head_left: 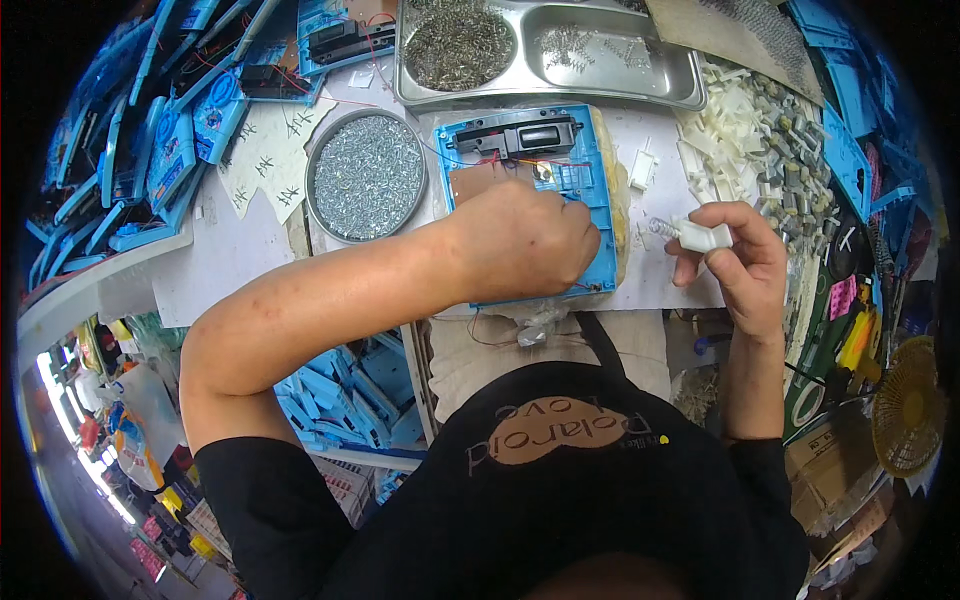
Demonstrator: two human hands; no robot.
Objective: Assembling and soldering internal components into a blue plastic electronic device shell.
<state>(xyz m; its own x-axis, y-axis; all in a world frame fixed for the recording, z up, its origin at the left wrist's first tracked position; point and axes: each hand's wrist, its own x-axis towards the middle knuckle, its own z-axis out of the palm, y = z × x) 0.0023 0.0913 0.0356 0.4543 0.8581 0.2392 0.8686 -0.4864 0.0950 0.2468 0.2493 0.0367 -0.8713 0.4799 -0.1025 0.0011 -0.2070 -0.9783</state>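
Observation:
A blue plastic casing [598, 262] lies in front of me with its inside facing up. Fixed along its far side is a black part [540, 137], with thin red wires and a brown board [480, 181] near it. My left hand [525, 240] is closed over the middle of the casing, its fingers curled; whatever they grip is hidden. To the right of the casing my right hand [748, 265] holds a small white plastic part [704, 237] between thumb and fingers. A thin metal coil spring [662, 227] sticks out from that part's left end.
A round tin [312, 190] of small silvery pieces stands left of the casing. Behind is a steel tray [690, 92] with springs. One white part [643, 170] lies alone beside the casing; a pile of white parts [722, 130] spreads at right. Blue casings [170, 150] crowd the far left.

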